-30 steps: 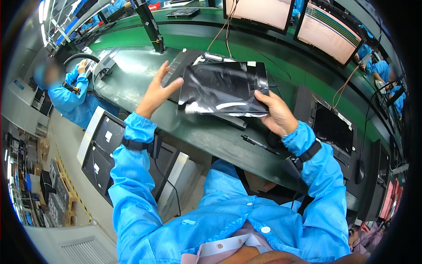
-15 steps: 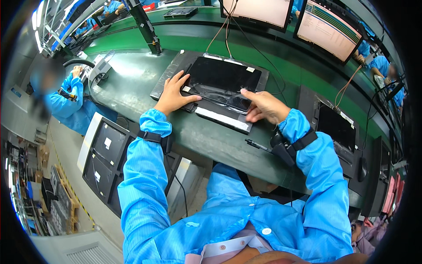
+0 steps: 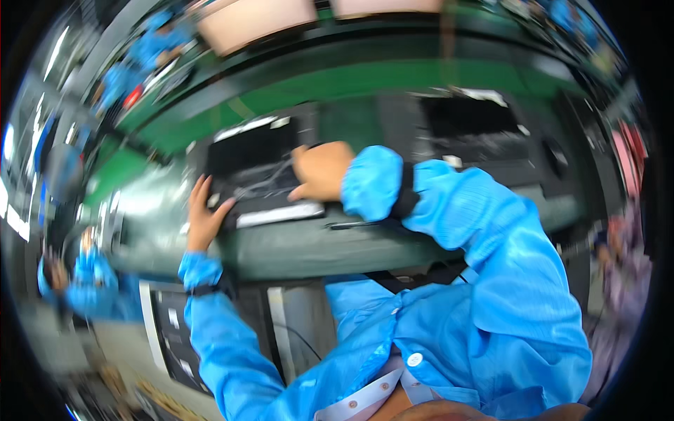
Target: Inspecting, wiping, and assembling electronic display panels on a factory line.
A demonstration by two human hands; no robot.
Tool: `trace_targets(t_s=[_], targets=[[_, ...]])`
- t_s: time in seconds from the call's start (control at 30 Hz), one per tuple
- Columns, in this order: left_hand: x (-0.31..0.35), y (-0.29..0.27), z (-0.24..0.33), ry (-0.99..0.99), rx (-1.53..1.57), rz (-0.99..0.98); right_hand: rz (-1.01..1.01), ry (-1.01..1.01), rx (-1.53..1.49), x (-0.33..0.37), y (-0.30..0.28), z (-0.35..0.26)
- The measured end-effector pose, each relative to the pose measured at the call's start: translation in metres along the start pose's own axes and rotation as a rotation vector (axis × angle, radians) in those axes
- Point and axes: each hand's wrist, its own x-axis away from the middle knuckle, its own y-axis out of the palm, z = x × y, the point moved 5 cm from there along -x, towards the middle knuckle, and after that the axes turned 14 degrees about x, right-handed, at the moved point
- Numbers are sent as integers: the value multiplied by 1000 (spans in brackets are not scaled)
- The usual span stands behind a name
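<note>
A flat device with a glossy black screen [image 3: 249, 149] lies in a black holder [image 3: 303, 126] on the bench, left of centre. Wrinkled clear film [image 3: 263, 182] covers its near part, and a white strip [image 3: 275, 215] runs along the holder's front edge. My left hand [image 3: 203, 216] is at the holder's left front corner, thumb and fingers spread. At the right edge, by the film, is my right hand [image 3: 324, 170], its fingers bent and its thumb lower down. Blur hides whether it grips the film.
To the right lies a second black-screened device [image 3: 467, 116], with a mouse [image 3: 554, 156] beyond it. A pen [image 3: 351, 225] lies near the bench's front edge. Monitors [image 3: 256, 24] stand behind. A co-worker in blue [image 3: 91, 281] is at far left, beyond a rack of dark panels [image 3: 175, 330].
My view has swung to the right, so the bench appears shifted left and blurred. My right hand has turned and now stands at the holder's right side; my left hand stays by its left corner.
</note>
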Motion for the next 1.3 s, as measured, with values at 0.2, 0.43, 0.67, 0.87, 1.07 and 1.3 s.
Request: trace_targets(t_s=[0.2, 0.43, 0.67, 0.87, 1.07, 1.3], targets=[[13, 10, 21, -277, -310, -65, 182, 45, -6, 120, -58, 106], [9, 114, 238, 250, 115, -98, -109, 561, 387, 297, -51, 339], [-22, 285, 398, 466, 28, -576, 199, 248, 122, 317, -38, 372], [-48, 376, 434, 461, -14, -464, 156, 39, 85, 301, -59, 374], [-52, 375, 438, 582, -36, -251, 46, 277, -196, 316, -103, 355], [-22, 281, 452, 758, 255, 41, 242, 269, -82, 319, -175, 263]])
